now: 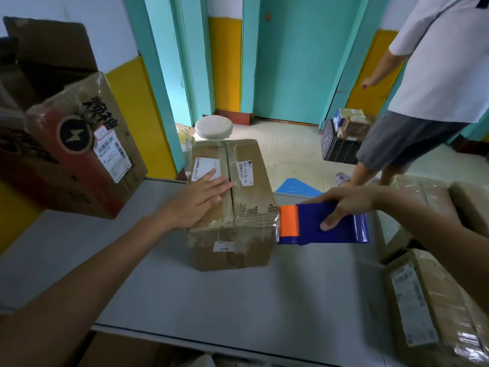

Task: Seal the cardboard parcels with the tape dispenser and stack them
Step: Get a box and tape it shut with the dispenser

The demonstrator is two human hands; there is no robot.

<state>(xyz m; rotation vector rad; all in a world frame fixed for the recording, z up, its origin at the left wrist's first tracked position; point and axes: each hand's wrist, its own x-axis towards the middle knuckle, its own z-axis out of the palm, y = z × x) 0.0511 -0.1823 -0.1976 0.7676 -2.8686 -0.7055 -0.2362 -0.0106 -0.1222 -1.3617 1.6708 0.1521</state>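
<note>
Centre of frame: a cardboard parcel (251, 207) is standing on a grey table (185, 300), its top flaps closed and carrying white labels and strips of clear tape. The left hand (198, 200) is lying flat on the parcel's top, left of the centre seam, with its fingers straight and slightly spread. Just right of centre, the right hand (344, 205) is gripping a blue tape dispenser (322, 223), with the thumb lying across the blue body and the fingers curling over its far side. The dispenser's orange end is touching the parcel's upper right edge, where clear tape is showing. Upper left: a large printed carton (74, 154) with a raised flap is sitting at the table's far corner. Lower right: further taped parcels (428, 300) are lying beside the table. Upper right: a bystander (436, 75) in a white shirt and grey shorts is standing on the tiled floor, near a dark crate (338, 147). Behind the central parcel, a white round stool (213, 127) is showing.
</note>
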